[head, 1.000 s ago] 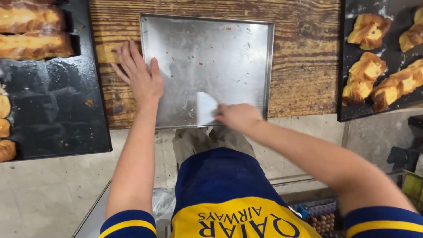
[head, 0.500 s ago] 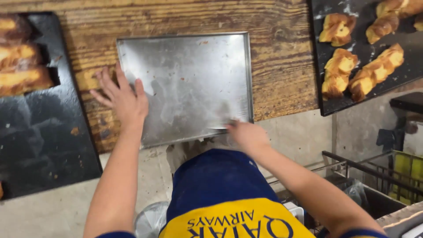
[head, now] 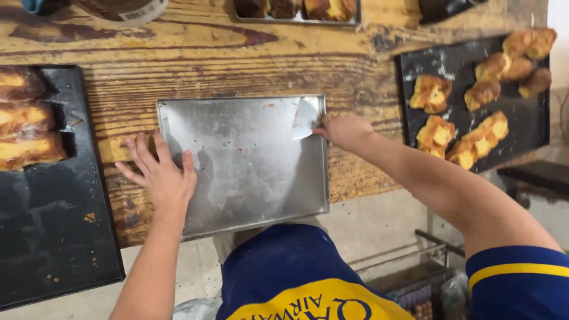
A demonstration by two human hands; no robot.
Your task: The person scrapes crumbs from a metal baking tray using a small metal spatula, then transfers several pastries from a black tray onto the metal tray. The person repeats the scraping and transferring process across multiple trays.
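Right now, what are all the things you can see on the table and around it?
Metal tray: one, silver, middle of the wooden table, empty.
Scraper: one, pale blade, on the tray's top right corner.
Black trays: two, one left, one right.
Golden pastries: about nine, on the right black tray.
Long loaves: three, golden brown, on the left black tray.
Small tray of baked pieces: one, top edge, partly cut off.
Left hand: flat, fingers spread, on the tray's left edge.
Right hand: gripping the scraper.
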